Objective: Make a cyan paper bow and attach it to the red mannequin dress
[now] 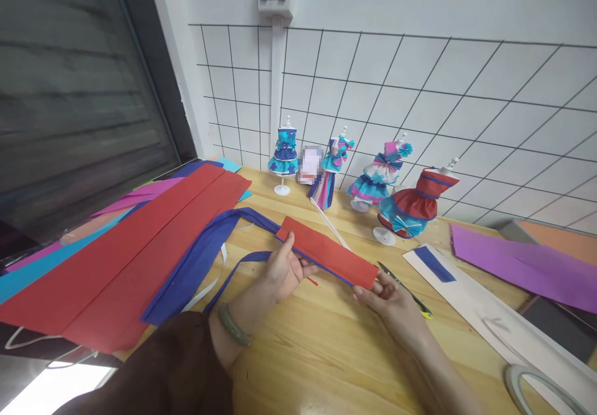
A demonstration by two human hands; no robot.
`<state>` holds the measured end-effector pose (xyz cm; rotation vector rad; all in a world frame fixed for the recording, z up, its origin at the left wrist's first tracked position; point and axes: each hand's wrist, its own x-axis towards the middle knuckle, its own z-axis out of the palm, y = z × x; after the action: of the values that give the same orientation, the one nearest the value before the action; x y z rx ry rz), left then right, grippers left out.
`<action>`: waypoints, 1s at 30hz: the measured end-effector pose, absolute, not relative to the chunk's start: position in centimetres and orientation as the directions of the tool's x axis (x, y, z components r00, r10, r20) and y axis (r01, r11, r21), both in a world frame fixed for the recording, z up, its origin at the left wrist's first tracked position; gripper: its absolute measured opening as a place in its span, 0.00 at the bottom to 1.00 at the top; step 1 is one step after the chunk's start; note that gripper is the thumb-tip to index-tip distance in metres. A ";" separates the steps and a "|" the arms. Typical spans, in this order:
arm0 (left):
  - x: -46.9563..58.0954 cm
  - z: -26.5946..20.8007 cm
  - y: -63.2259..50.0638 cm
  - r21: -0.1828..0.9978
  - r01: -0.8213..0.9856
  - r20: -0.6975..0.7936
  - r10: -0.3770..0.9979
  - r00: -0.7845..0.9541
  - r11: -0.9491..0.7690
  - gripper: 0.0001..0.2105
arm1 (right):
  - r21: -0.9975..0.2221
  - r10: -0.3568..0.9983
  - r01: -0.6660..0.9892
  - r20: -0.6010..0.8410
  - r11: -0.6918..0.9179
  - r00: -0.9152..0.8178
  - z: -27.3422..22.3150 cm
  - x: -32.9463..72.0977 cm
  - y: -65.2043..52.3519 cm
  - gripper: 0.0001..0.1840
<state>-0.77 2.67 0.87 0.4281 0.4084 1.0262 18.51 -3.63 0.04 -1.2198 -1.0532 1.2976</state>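
Between both hands I hold a red strip [329, 250] of paper or cloth with a narrow blue edge along its lower side. My left hand [286, 269] grips its left part, thumb on top and fingers beneath. The right end is pinched by my right hand [387, 297], thumb at the near corner. A long blue strip [200, 265] runs behind the red one's left end, over the large red sheets [125, 247]. Just beyond my right hand lies a dark cutting tool with a yellow end [425, 310], partly hidden.
Several small dress forms in coloured outfits, one in a red dress [422, 197], stand along the gridded wall. A pale board [485, 315] bears a blue piece [433, 264]. A purple sheet [517, 265] lies at right, a tape roll [515, 390] at lower right.
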 end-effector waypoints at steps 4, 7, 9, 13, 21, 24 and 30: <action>-0.8 0.9 2.7 0.520 -0.729 -0.137 0.885 0.444 0.446 0.18 | -0.986 0.993 -0.122 -0.119 -0.115 0.026 0.0 18.5 -3.6 0.23; -0.9 0.8 2.7 0.514 -0.731 -0.129 0.882 0.452 0.450 0.19 | -0.982 0.991 -0.143 -0.127 -0.122 0.027 0.1 18.4 -3.5 0.24; -1.0 0.6 2.8 0.510 -0.735 -0.105 0.880 0.462 0.447 0.18 | -0.977 0.990 -0.166 -0.138 -0.133 0.021 0.0 18.3 -3.5 0.24; -1.1 0.3 2.9 0.510 -0.739 -0.067 0.876 0.477 0.441 0.18 | -0.962 0.983 -0.206 -0.183 -0.181 -0.009 -0.2 18.3 -3.4 0.21; -1.2 0.5 2.9 0.559 -0.709 -0.060 0.874 0.483 0.430 0.20 | -0.921 0.940 -0.193 -0.322 -0.338 -0.108 -0.3 18.9 -3.6 0.15; -1.4 0.9 2.9 0.575 -0.698 -0.082 0.879 0.470 0.427 0.20 | -0.937 0.946 -0.132 -0.313 -0.322 -0.089 0.6 19.8 -3.6 0.15; -1.2 1.1 2.4 0.667 -0.530 -0.134 0.785 0.605 0.523 0.21 | -0.959 0.967 -0.198 -0.229 -0.205 0.110 2.0 20.3 -3.8 0.19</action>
<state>-1.16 2.37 1.06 0.6239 0.4533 0.8201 20.28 -3.85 2.04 -1.2843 -0.8621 1.3484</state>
